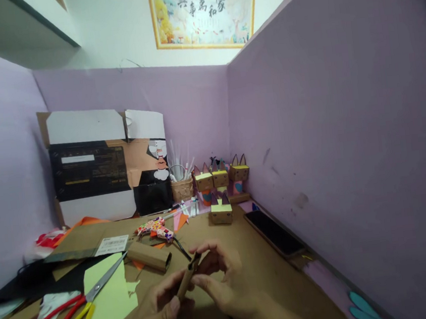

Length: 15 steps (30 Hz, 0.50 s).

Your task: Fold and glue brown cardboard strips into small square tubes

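Note:
Low in the middle of the head view, my left hand has its fingers wrapped round a small brown cardboard tube. My right hand pinches the upper end of that tube between thumb and curled fingers. The tube is tilted, and its dark open end faces up and away. Just beyond my left hand lies a larger brown cardboard tube on its side. A flower-patterned glue gun rests behind it, with a dark cord running toward my hands.
Red-handled and yellow-handled scissors lie on light green paper at left. Small cardboard figures with pointed ears stand at the back. A dark phone lies beside the right purple wall. A flattened box leans behind.

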### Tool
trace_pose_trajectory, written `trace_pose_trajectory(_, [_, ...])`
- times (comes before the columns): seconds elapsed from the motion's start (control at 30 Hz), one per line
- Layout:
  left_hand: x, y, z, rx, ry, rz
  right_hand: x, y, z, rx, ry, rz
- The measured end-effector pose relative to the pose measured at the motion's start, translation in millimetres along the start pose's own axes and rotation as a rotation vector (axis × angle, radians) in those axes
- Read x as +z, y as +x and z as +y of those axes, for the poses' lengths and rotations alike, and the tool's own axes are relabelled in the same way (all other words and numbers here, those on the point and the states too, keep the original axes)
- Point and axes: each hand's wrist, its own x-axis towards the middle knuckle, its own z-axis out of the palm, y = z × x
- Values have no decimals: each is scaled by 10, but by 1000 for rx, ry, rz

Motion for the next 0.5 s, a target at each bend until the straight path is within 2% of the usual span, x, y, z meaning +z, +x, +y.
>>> trace_pose_trajectory(0.1, [-25, 13, -57, 0, -19, 18, -2, 1, 10, -69, 8, -11])
trace_pose_trajectory(0.23, [-58, 2, -66, -19, 0, 48, -11, 18, -24, -46, -9, -17])
trace_pose_trajectory(0.4, [-58, -13, 44, -61, -8, -17, -22, 28, -60, -87, -5, -63])
trace_pose_trajectory(0.5, [-31, -8, 122, -8, 22, -51, -40, 24, -78, -88, 6, -98])
